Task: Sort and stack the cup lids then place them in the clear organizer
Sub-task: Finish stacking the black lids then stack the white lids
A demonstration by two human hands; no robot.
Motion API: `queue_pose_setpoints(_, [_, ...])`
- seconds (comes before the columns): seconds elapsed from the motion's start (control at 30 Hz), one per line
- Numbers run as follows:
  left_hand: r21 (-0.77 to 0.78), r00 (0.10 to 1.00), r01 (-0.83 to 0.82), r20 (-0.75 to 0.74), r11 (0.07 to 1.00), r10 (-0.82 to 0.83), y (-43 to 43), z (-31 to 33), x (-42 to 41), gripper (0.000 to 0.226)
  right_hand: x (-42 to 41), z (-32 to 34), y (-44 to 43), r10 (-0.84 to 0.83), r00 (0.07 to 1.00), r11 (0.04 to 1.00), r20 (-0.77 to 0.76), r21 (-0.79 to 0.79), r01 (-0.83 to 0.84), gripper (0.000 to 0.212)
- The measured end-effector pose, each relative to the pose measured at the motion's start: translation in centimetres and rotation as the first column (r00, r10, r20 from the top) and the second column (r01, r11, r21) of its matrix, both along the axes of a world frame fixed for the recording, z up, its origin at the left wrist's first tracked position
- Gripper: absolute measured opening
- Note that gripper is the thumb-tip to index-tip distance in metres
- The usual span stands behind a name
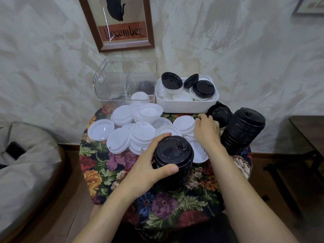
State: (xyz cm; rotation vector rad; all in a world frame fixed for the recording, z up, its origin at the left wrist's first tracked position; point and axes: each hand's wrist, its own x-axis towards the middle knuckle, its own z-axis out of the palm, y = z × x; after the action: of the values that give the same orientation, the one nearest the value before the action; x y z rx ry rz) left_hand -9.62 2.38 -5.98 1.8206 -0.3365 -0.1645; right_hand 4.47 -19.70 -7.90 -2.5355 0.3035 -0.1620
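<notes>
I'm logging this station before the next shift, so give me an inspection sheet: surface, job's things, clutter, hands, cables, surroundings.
Surface: round top covered by a floral tablecloth.
Job's things: clear organizer at the back, partly filled; white tray of mixed lids; loose white lids; tall black stack at right; loose black lid.
Clutter: nothing seen.
Hands: left hand grips the near black stack; right hand reaches the loose black lid, grip unclear.
Cables: nothing seen.
Surroundings: framed December picture behind, grey cushion left, dark side table right.
</notes>
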Motion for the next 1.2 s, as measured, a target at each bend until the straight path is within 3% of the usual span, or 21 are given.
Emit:
queue_pose_setpoints(0.4, [-0.004, 1.0, -0.003, 0.004, 1.0, 0.003, 0.0, -0.1, 0.1, 0.084, 0.1, 0.9, 0.4, 0.027, 1.0, 0.993, -0.007, 0.117, -0.026, 0.04])
queue_pose_setpoints(0.67, [-0.004, 1.0, -0.005, 0.009, 1.0, 0.005, -0.1, -0.2, 0.1, 0.085, -2.1, 3.1, 1.1, 0.034, 0.987, 0.99, 0.159, 0.126, -0.055, 0.031])
queue_pose_setpoints(0.8, [0.001, 1.0, -0.008, 0.01, 1.0, 0.008, -0.1, -0.2, 0.1, 0.085, -4.1, 4.8, 1.9, 0.079, 0.967, 0.967, 0.242, 0.216, -0.133, 0.037])
queue_pose_setpoints(1.0, [-0.001, 1.0, -0.009, 0.012, 1.0, 0.009, -0.1, -0.2, 0.1, 0.086, -7.4, 7.5, 2.0, 0.175, 0.943, 0.83, 0.282, 0.473, -0.295, 0.027])
queue_pose_setpoints(1.2, [-0.021, 1.0, -0.013, 0.018, 1.0, 0.013, -0.1, -0.2, 0.0, 0.088, -9.5, 9.4, 1.5, 0.182, 0.923, 0.487, 0.34, 0.784, -0.385, 0.015])
